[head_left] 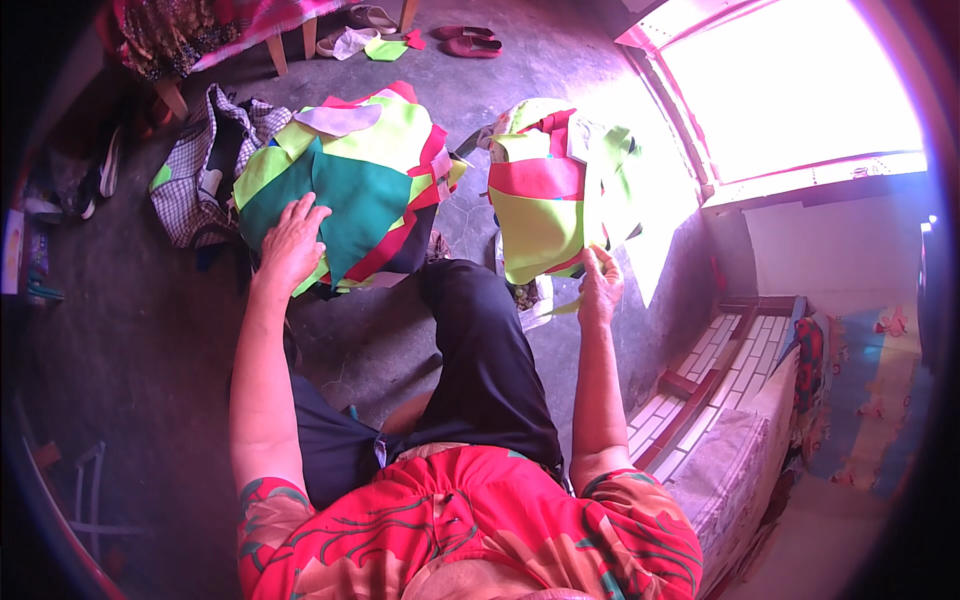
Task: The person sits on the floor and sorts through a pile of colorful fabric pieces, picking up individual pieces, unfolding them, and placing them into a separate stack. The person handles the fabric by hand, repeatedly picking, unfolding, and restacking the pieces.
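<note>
My left hand lies with fingers stretched out on a dark green cloth piece, on top of a large heap of cut cloth pieces in lime, red and black. A grey-lilac scrap rests near the top of that heap. To the right, a second heap holds a lime cloth piece and a red cloth piece. My right hand pinches the lower edge of a pale cloth piece at this heap's right side; strong window light washes out its colour.
A checked cloth lies left of the large heap. Shoes and small scraps are on the floor beyond. A bright window and a slatted wooden frame stand at the right. My dark-trousered knee is between my arms.
</note>
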Tool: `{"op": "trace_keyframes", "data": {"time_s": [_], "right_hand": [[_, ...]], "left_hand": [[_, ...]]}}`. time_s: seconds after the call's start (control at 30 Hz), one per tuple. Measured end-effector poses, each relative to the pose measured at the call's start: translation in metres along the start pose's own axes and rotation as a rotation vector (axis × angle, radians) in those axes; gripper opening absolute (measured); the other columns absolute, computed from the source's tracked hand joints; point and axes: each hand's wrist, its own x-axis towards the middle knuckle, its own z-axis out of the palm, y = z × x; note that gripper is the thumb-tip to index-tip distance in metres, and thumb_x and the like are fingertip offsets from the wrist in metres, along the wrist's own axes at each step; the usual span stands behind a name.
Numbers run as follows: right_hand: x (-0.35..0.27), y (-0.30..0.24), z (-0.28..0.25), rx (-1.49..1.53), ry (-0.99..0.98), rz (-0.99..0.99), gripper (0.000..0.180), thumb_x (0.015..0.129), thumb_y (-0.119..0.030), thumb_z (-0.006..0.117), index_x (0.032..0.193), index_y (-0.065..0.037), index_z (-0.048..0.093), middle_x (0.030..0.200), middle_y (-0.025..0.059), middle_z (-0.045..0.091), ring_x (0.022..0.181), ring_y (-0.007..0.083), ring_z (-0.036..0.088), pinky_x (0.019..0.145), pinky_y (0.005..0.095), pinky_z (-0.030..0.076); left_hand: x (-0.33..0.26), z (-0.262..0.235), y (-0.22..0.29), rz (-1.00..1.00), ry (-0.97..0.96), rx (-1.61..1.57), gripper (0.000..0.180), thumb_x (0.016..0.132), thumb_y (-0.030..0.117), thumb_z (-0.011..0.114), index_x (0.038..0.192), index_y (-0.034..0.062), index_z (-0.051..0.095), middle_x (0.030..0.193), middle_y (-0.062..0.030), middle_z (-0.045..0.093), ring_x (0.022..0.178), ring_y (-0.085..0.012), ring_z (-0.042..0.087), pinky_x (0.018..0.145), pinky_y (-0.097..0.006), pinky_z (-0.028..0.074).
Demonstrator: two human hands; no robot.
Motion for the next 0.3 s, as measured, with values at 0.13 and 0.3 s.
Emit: {"op": "trace_keyframes", "data": {"time_s": [0.13,0.3], "right_hand": [[0.012,0.020,0.019,-0.200,0.129,-0.218,0.048,0.069,-0.028,0.079,0.103,0.000,0.060,0.094,0.0100,0.064,0.083,0.0207,0.060,0.077,0.0323,0.046],[0.009,-0.001,0.029,-0.567,0.054,-0.149,0.054,0.069,-0.039,0.077,0.109,-0.009,0.058,0.104,0.0122,0.062,0.095,0.0274,0.059,0.086,0.0380,0.043]], "left_hand": [[0.002,0.000,0.001,0.003,-0.006,0.001,0.049,0.072,0.007,0.066,0.117,0.0120,0.048,0.136,-0.0095,0.037,0.125,-0.0274,0.037,0.092,-0.042,0.043],[0.002,-0.004,0.001,-0.027,-0.066,-0.018,0.051,0.072,0.008,0.065,0.119,0.0123,0.046,0.139,-0.0111,0.034,0.128,-0.0295,0.033,0.097,-0.042,0.040]]}}
